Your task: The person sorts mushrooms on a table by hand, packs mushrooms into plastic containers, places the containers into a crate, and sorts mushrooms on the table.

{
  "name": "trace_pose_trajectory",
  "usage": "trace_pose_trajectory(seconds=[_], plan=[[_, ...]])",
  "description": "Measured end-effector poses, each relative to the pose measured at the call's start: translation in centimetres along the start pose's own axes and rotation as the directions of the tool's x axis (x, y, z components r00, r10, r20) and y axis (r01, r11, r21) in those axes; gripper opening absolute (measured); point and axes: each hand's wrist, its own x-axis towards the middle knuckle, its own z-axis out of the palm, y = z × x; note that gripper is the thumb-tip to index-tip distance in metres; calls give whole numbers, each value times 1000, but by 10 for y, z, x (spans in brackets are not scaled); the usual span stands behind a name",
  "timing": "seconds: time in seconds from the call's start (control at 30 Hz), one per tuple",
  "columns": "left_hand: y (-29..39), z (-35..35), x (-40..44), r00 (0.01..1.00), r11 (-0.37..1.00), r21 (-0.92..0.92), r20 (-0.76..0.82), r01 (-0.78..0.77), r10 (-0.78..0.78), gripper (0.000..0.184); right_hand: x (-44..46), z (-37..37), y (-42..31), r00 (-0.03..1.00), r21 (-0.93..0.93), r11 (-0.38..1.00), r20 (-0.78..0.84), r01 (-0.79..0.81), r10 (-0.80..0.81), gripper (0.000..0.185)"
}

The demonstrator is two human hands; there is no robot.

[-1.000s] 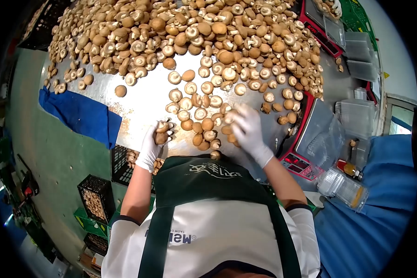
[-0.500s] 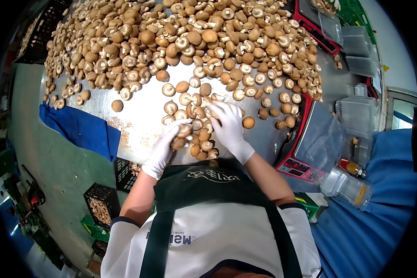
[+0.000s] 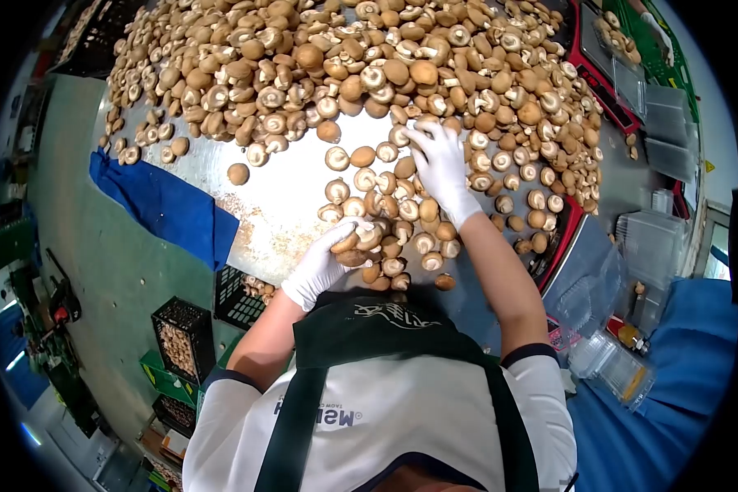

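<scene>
In the head view my left hand [image 3: 320,266], white-gloved, is closed around a few brown shiitake mushrooms [image 3: 353,257], close to the apron. Further out, my right hand [image 3: 443,168], also gloved, reaches to the near edge of the big heap of shiitake mushrooms [image 3: 303,57]. Its thumb and fingers are apart, with the fingertips beside or touching a mushroom [image 3: 398,135]. Between the hands and along the table's near edge lie several loose mushrooms [image 3: 425,243], some cap up, others stem up.
A blue cloth [image 3: 160,205] hangs over the left edge of the metal table [image 3: 258,234]. Red scales [image 3: 562,246] and clear plastic boxes [image 3: 652,238] stand at the right. Black crates [image 3: 180,336] sit at the lower left. Another person's gloved hand [image 3: 660,37] shows at the top right.
My right hand has moved away from the loose mushrooms near me, outward to the heap's edge. My left hand still holds mushrooms. The whole view has shifted somewhat.
</scene>
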Motion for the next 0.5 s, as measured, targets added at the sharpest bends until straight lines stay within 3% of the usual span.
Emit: trace_pose_trajectory(seconds=[0.2,0.23,0.27,0.3,0.33,0.4,0.47,0.5], plan=[[-4,-16,-11,997,993,116,76,-31,22,41,-53,-35,2,995,88,994,83,-61,54,37],[-5,-17,-13,996,992,127,88,-23,11,41,-59,-45,3,935,371,859,183,-352,304,38],[-5,-19,-16,995,990,139,100,-16,2,42,-61,-55,5,805,579,567,343,-586,483,38],[-4,-19,-17,994,988,151,109,-8,-8,43,-57,-68,6,791,685,447,325,-575,518,40],[-3,-17,-16,990,982,190,141,-22,-5,43,-55,-78,6,688,868,-98,451,-487,568,43],[-1,-11,-14,979,963,263,205,-55,0,44,-58,-84,-1,783,922,-67,361,-382,507,44],[-4,-3,-9,987,967,253,158,-22,-19,47,-63,-85,-44,900,776,479,259,-409,350,45],[-7,2,-7,992,980,198,114,25,-49,47,-68,-81,-65,962,636,725,232,-262,144,48]])
